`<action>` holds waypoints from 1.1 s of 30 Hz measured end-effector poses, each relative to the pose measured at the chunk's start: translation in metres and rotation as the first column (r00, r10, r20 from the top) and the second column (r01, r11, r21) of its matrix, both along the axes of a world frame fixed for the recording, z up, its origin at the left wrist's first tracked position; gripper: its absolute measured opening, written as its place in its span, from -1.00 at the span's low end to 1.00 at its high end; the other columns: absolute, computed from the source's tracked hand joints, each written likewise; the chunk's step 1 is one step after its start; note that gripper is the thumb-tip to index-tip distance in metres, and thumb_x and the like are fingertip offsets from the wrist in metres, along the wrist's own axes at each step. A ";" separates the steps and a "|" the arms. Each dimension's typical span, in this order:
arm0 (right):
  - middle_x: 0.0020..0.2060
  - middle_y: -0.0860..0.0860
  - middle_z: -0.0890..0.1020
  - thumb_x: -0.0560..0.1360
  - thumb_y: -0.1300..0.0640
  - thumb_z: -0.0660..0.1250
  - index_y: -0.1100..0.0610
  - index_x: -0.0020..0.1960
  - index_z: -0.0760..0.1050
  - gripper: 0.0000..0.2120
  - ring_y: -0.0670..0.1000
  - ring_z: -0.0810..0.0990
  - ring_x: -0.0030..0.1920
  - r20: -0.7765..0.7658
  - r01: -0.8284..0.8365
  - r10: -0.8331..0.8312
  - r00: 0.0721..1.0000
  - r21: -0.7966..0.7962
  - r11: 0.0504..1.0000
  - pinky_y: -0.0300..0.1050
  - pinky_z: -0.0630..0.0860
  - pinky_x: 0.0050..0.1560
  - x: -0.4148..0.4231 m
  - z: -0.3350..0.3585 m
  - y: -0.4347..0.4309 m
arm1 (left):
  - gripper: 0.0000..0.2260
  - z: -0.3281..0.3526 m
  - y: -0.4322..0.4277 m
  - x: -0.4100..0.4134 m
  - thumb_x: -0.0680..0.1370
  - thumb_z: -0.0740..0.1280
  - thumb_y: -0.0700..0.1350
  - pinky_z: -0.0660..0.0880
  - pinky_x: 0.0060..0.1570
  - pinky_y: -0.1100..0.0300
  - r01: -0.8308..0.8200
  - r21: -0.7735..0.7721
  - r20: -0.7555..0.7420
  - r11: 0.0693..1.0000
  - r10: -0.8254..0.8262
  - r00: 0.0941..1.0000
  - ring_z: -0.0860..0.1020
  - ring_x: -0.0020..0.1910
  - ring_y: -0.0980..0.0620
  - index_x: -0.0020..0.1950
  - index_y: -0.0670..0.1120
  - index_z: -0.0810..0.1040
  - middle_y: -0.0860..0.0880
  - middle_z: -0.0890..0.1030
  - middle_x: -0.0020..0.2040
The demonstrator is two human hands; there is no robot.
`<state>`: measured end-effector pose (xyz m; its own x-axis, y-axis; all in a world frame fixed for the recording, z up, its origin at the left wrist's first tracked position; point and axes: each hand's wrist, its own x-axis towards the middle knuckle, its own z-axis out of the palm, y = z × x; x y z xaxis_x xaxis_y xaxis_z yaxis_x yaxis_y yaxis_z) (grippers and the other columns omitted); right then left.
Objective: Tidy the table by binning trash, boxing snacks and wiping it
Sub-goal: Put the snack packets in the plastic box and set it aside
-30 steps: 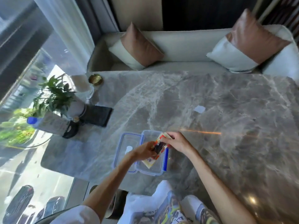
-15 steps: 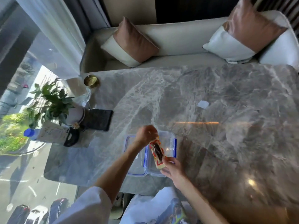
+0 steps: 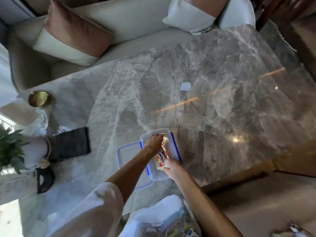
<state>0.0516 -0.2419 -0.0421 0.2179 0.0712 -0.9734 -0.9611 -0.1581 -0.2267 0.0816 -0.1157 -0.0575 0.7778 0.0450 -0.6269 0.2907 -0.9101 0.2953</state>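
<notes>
Round brass dish (image 3: 39, 99) sits at the marble table's (image 3: 230, 108) far left corner, black rectangular mat (image 3: 71, 145) along its left edge (leafy plant (image 3: 10, 151) beside it).

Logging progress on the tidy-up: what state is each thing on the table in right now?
Plastic box: open, on the table.
Lid: off, lying flat beside the box.
Snack packet: lowered into the box, held at both ends.
Left hand: grip on the packet's far end.
Right hand: grip on its near end.
White scrap: loose on the marble, not yet binned.
</notes>
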 end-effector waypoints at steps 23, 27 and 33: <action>0.49 0.14 0.29 0.59 -0.24 0.03 0.12 0.51 0.23 -0.38 0.15 0.26 0.49 0.217 -0.203 0.197 0.956 0.007 0.979 0.02 0.20 0.45 0.011 0.000 0.024 | -0.33 0.012 -0.057 -0.050 0.53 0.24 0.24 0.24 0.46 -0.14 -0.935 -0.291 -0.292 0.204 0.912 0.290 0.21 0.43 -0.22 0.50 -0.09 0.15 -0.19 0.23 0.42; 0.51 0.12 0.28 0.57 -0.28 0.03 0.08 0.53 0.20 -0.35 0.13 0.23 0.51 0.218 -0.237 0.240 0.946 -0.039 0.971 0.05 0.12 0.50 0.010 0.006 0.022 | -0.35 0.011 -0.059 -0.052 0.50 0.30 0.22 0.24 0.46 -0.19 -0.946 -0.277 -0.340 0.166 0.904 0.258 0.25 0.44 -0.29 0.50 0.01 0.21 -0.20 0.24 0.42; 0.45 0.14 0.39 0.60 -0.24 -0.01 0.11 0.49 0.28 -0.39 0.12 0.36 0.45 0.198 -0.417 0.416 0.888 -0.035 0.908 0.00 0.26 0.44 0.017 0.016 0.017 | -0.58 0.026 -0.059 -0.058 0.53 0.30 -0.14 0.52 0.23 -0.16 -0.899 -0.415 -0.273 0.138 0.924 0.267 0.56 0.20 -0.22 0.38 -0.08 0.39 -0.22 0.54 0.24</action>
<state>0.0690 -0.2252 -0.0265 0.3528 0.2056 -0.9128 -0.7431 -0.5313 -0.4069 0.0231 -0.1744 -0.0311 0.3844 0.5016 -0.7750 0.7941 0.2484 0.5546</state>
